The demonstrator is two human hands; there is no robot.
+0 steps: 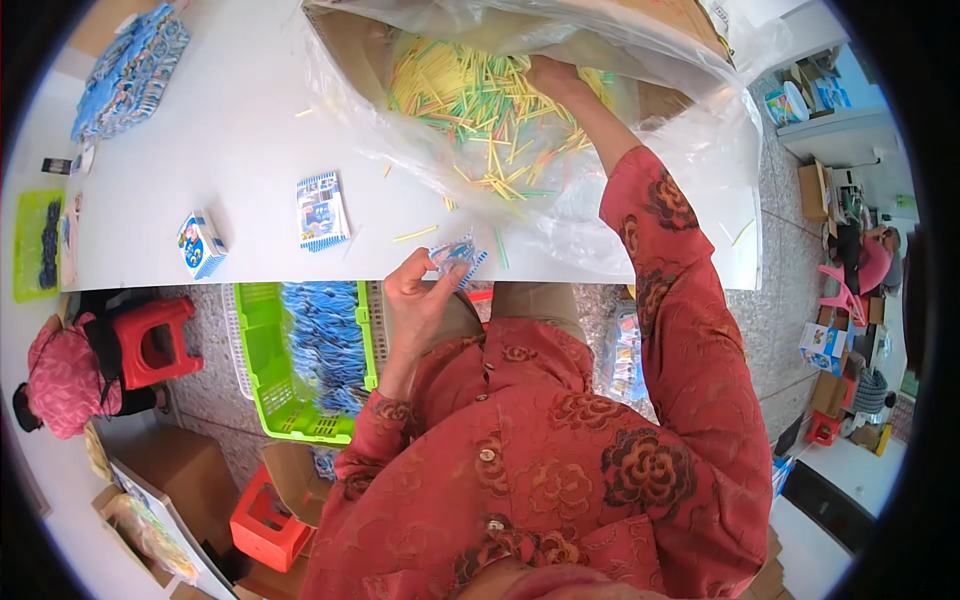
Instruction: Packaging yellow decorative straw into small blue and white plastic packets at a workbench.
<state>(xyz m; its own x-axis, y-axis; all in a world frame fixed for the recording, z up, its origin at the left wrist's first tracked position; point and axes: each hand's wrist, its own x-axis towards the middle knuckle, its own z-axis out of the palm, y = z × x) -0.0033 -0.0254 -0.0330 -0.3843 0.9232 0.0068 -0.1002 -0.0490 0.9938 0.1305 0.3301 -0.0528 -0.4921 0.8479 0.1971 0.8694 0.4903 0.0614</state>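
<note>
Packet [455, 255], small, clear with blue print, sits pinched in left hand [420, 290] fingers at near edge of counter [240, 130]; loose pinch, could drop into green basket [262, 365] below counter edge. Farther across counter, right hand [552, 75] is buried in coloured sticks [470, 105] inside plastic-lined box [690, 150], grip can't tell; pulling a fistful likely scatters more sticks onto counter.

There is one camera, and it sits on the person's head and looks down at the white table [200, 150] and the person's own chest and arms. It is close, and its round picture bends straight edges near the rim.
</note>
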